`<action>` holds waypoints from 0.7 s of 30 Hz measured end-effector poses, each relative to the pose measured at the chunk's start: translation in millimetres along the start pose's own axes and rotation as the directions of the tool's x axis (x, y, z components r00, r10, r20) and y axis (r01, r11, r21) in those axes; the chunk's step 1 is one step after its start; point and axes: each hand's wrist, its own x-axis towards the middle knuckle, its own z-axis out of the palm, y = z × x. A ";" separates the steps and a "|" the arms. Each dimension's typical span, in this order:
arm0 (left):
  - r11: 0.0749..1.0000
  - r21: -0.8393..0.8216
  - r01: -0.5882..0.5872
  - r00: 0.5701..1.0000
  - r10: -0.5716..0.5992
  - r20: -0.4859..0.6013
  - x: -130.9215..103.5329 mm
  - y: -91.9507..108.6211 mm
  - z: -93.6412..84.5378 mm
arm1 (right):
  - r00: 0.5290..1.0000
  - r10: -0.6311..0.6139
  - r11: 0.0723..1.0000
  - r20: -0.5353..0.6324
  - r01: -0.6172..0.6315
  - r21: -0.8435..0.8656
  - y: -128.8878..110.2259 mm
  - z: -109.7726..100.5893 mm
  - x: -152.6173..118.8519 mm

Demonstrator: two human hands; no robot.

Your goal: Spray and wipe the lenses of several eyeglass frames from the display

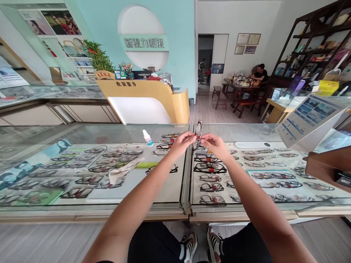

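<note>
A pair of glasses [198, 132] is held up over the seam between two glass display cases, turned nearly edge-on to me. My left hand [184, 141] pinches it from the left, fingers closed at the frame. From the other side my right hand [214, 143] grips it too, thumb and fingers together. Left of my hands, a small white spray bottle [147, 138] with a blue label stands on the glass top. A crumpled pale cloth [123, 171] lies on the glass nearer to me. Several glasses frames [210, 168] sit in rows under the glass.
A tilted display board [309, 117] and a brown box [327, 170] stand on the right end of the counter. Beyond is a yellow-and-white cashier desk [153, 89]. A person [260, 75] sits at a wooden table at the back right, near benches [221, 98].
</note>
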 end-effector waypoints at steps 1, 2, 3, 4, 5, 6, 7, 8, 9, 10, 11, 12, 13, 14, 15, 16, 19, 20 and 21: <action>0.999 -0.041 -0.002 1.000 0.002 -0.008 -1.1 -6.4 4.4 | 1.000 -0.010 1.000 0.011 0.010 -0.005 -0.4 1.7 -0.7; 0.998 -0.068 -0.007 1.000 0.007 -0.014 -3.2 -11.5 6.8 | 1.000 -0.016 1.000 0.020 0.017 -0.016 -0.8 3.4 -1.4; 0.997 -0.080 -0.013 1.000 0.012 -0.016 -5.9 -15.2 7.4 | 0.999 -0.019 0.999 0.029 0.020 -0.030 -1.1 5.0 -2.1; 0.996 -0.083 -0.018 1.000 0.017 -0.019 -8.9 -17.6 6.6 | 0.999 -0.018 0.999 0.037 0.020 -0.043 -1.3 6.6 -2.7; 0.996 -0.082 -0.023 0.999 0.021 -0.025 -11.8 -18.8 4.8 | 0.999 -0.014 0.999 0.049 0.017 -0.049 -1.2 8.3 -3.2; 0.996 -0.079 -0.027 0.999 0.025 -0.032 -14.3 -19.1 2.6 | 0.998 -0.007 0.999 0.064 0.010 -0.043 -0.8 10.0 -3.6; 0.997 -0.076 -0.032 0.999 0.029 -0.039 -16.1 -18.8 0.2 | 0.997 0.003 1.000 0.081 -0.001 -0.025 -0.3 11.7 -3.9; 0.997 -0.075 -0.038 0.999 0.034 -0.042 -17.3 -18.2 -1.9 | 0.995 0.015 1.000 0.096 -0.015 0.001 0.4 13.2 -4.1; 0.996 -0.073 -0.044 0.998 0.041 -0.040 -18.0 -17.4 -3.6 | 0.994 0.027 0.999 0.107 -0.030 0.031 1.2 14.6 -4.3; 0.996 -0.072 -0.049 0.998 0.047 -0.033 -18.2 -16.7 -4.9 | 0.993 0.039 0.997 0.115 -0.046 0.059 1.9 15.7 -4.4; 0.996 -0.072 -0.052 0.998 0.050 -0.022 -18.2 -16.1 -5.7 | 0.992 0.050 0.995 0.118 -0.060 0.080 2.4 16.4 -4.5; 0.996 -0.075 -0.051 0.999 0.050 -0.012 -18.1 -15.8 -6.2 | 0.991 0.060 0.993 0.118 -0.071 0.093 2.6 16.8 -4.6; 0.996 -0.081 -0.047 0.999 0.047 -0.003 -18.2 -15.7 -6.3 | 0.991 0.067 0.992 0.119 -0.079 0.101 2.5 16.8 -4.8; 0.995 -0.090 -0.040 0.999 0.041 0.004 -18.4 -15.7 -6.1 | 0.990 0.072 0.991 0.120 -0.085 0.105 2.1 16.6 -5.0; 0.994 -0.104 -0.033 0.999 0.034 0.007 -18.8 -15.8 -5.6 | 0.990 0.076 0.990 0.123 -0.090 0.107 1.4 16.1 -5.2; 0.992 -0.122 -0.026 1.000 0.027 0.008 -19.4 -15.9 -5.0 | 0.989 0.080 0.990 0.126 -0.094 0.109 0.7 15.6 -5.4; 0.983 -0.184 0.006 1.000 -0.004 0.010 -21.9 -15.4 -2.9 | 0.987 0.087 0.987 0.136 -0.103 0.119 -1.4 14.2 -5.9; 0.979 -0.203 0.022 1.000 -0.019 0.017 -22.8 -14.9 -2.2 | 0.986 0.087 0.987 0.139 -0.104 0.123 -1.6 13.9 -5.9; 0.975 -0.219 0.038 0.999 -0.033 0.025 -23.5 -14.2 -1.6 | 0.986 0.086 0.987 0.141 -0.104 0.125 -1.6 13.7 -6.0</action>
